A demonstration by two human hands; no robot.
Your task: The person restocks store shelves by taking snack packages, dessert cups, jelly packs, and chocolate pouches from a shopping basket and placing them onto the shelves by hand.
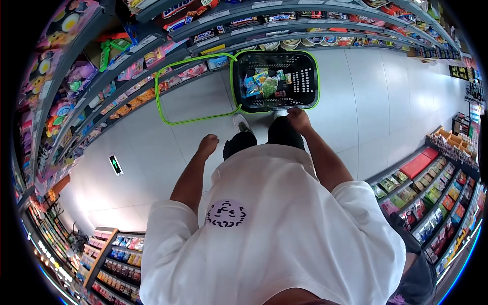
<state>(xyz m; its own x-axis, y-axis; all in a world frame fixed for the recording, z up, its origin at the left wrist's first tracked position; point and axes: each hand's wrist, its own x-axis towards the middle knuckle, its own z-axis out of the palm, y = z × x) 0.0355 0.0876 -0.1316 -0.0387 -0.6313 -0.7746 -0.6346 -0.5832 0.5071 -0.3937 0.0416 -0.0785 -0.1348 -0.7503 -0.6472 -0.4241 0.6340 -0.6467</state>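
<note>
My left hand (pixel 208 145) hangs beside my leg with its fingers curled, and nothing shows in it. On the other side, my right hand (pixel 298 121) is closed near the lower edge of a black shopping basket (pixel 305 84); whether it touches the rim or holds anything is too small to tell. The basket stands on the floor in front of my feet. Inside it lie several packs, among them a blue one (pixel 250 87) and a green one (pixel 269 87). Its green handle frame (pixel 159 96) is folded out to the left.
Shelves (pixel 213 16) of packaged snacks curve along the front and left. Another snack rack (pixel 417 195) stands at the lower right, and one (pixel 104 259) at the lower left. A sign with a green arrow (pixel 115 164) is on the grey tiled floor.
</note>
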